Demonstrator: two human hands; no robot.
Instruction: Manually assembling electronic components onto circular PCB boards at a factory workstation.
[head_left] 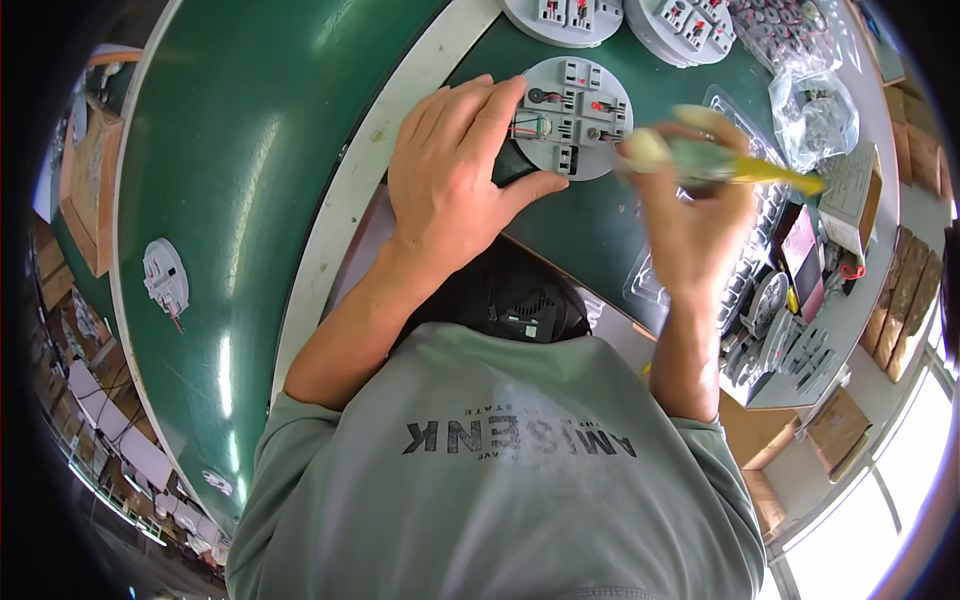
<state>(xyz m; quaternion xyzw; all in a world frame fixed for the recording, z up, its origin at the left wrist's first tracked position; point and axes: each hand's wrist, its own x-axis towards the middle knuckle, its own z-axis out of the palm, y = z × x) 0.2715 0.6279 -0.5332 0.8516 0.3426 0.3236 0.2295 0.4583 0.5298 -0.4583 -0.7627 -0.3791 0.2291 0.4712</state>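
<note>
A round light-grey plastic plate [600, 80] lies on the green bench in front of me, with small raised holders, wires and little red and black parts on it. My left hand [455, 150] holds the plate by its left and lower rim, fingers along one side and thumb at the bottom. Just right of the plate, my right hand [690, 210] is closed round a slim tool [770, 173] with a greenish body and a yellow end. Pale covers sit on the thumb and a fingertip. Motion blur hides the tool's exact kind and its tip.
Two similar plates [690, 30] stand at the far edge. Bags of small parts [815, 115], a clear plastic tray [740, 290], an open carton [850, 195] and stacked discs [770, 305] line the right. A green conveyor belt [250, 130] at left carries another plate [166, 275].
</note>
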